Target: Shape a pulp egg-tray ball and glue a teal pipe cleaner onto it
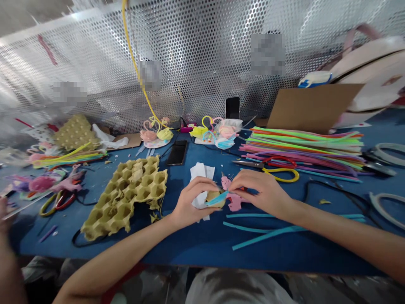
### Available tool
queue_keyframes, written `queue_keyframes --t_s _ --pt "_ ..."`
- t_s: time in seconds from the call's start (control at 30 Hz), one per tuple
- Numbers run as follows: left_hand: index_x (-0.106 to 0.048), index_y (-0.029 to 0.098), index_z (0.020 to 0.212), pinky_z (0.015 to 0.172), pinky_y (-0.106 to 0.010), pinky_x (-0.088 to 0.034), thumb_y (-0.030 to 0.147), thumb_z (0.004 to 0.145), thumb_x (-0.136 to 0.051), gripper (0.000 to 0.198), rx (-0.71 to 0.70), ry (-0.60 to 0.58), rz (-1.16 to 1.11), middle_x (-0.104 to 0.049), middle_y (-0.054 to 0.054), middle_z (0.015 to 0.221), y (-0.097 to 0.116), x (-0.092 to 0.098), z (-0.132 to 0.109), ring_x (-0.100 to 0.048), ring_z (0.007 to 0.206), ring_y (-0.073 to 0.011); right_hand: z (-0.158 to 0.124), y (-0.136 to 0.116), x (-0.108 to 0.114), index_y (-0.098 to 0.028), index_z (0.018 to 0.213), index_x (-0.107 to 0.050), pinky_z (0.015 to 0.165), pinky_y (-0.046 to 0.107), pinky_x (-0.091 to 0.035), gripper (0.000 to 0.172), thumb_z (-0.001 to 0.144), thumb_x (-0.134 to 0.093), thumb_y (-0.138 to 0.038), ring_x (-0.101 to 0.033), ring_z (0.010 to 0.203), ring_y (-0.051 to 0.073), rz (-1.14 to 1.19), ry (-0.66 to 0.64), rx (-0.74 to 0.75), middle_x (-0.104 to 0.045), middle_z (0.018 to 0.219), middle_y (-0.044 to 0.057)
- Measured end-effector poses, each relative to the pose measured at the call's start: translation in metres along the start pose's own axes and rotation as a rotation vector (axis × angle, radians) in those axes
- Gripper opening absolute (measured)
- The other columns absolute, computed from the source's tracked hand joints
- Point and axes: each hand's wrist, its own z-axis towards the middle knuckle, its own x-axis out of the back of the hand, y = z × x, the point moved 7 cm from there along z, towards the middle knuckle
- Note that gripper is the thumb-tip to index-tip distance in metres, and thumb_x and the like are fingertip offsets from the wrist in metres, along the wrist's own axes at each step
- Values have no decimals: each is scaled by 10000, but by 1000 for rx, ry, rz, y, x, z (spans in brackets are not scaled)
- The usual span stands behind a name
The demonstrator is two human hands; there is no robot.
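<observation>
My left hand [193, 197] is closed around a small tan egg-carton piece [219, 203] with white paper [200, 200] against it. Across that piece lies a light-blue pipe cleaner [215, 200]. The fingertips of my right hand [264, 192] pinch together at its right end. Partly hidden behind my right hand is a pink tool [234, 202], which looks like a small glue gun. Several loose blue pipe cleaners [249, 244] lie under and beside my right forearm. A white paper sheet [202, 169] rests on the table behind my left hand.
A torn egg carton [123, 198] lies left, near a phone [177, 153]. Yellow-and-red scissors [281, 171] lie before a pile of coloured pipe cleaners [303, 147]. Finished pipe-cleaner swans [156, 134] stand at the back. Another person's hand [4, 209] is at the left edge.
</observation>
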Motion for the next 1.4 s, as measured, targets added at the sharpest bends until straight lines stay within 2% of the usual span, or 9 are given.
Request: queue_keyframes --t_s 0.17,0.33,0.7,1.1,1.4 --pt "-680 222 1147 911 -359 -560 239 751 -870 440 45 -43 -37 -680 -102 1103 -6 -5 0 -652 1048 -231 -2 -4 -5 -184 971 -727 795 291 -532 136 992 -597 -219 -678 875 179 -85 -64 82 -750 929 72" --pt "-686 213 1136 922 -370 -552 287 731 -887 458 22 -58 5 -710 -101 1079 -4 -4 3 -665 1034 -237 -3 -5 -5 -178 976 -732 806 295 -535 167 1006 -575 -224 -678 880 177 -132 -49 126 -754 943 79" --pt "-643 208 1169 946 -397 -549 262 791 -826 423 116 -86 -36 -683 -128 1132 -10 -7 1 -669 1065 -252 -5 -5 -5 -196 1017 -734 781 289 -544 191 1020 -546 -232 -672 880 170 -199 -51 155 -752 968 74" --pt "-643 209 1172 960 -390 -551 246 783 -831 434 131 -89 -65 -671 -130 1146 -12 -7 -1 -667 1080 -249 -4 -7 -4 -180 1030 -731 785 298 -539 158 998 -576 -188 -654 887 179 -222 -49 181 -744 964 77" --pt "-660 200 1153 911 -357 -562 254 763 -857 440 161 -50 -155 -662 -131 1144 -16 -7 -4 -665 1063 -243 -3 -9 -3 -196 1038 -734 782 301 -548 183 1012 -553 -211 -658 880 179 -240 -40 190 -752 956 72"
